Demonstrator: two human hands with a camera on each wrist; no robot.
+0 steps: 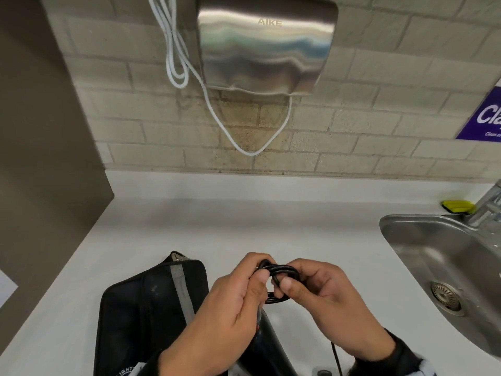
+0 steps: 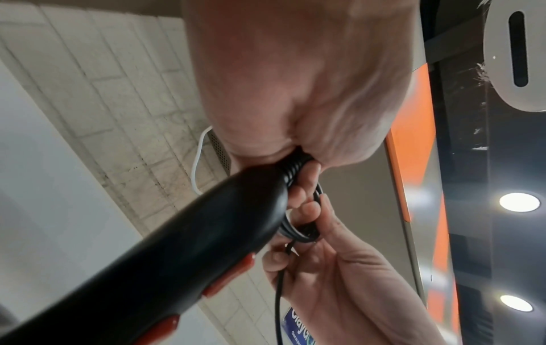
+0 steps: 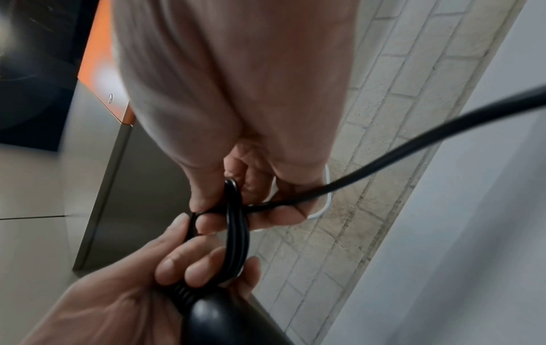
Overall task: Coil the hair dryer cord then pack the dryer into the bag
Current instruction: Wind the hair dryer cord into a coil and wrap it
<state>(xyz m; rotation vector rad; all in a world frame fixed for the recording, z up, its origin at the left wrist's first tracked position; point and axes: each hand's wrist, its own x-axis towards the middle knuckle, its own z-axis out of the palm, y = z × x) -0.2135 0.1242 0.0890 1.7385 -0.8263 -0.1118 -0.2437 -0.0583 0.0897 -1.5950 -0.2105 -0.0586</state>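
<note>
The black hair dryer (image 1: 267, 346) hangs handle-up over the white counter, with red switches showing in the left wrist view on the hair dryer (image 2: 165, 252). Its black cord (image 1: 279, 272) is gathered into small loops at the handle's end. My left hand (image 1: 233, 302) grips the loops and the cord's ribbed collar (image 2: 291, 172). My right hand (image 1: 320, 291) pinches the cord bundle (image 3: 235, 233) from the other side, and a loose strand of cord (image 3: 413, 144) runs off past it. The black bag (image 1: 146, 310) with a grey stripe lies flat on the counter, left of my hands.
A steel sink (image 1: 444, 267) with a tap (image 1: 488, 204) and a yellow sponge (image 1: 458, 206) is at the right. A metal hand dryer (image 1: 265, 44) with a white cable (image 1: 244, 142) hangs on the brick wall. A grey panel (image 1: 40, 158) bounds the left.
</note>
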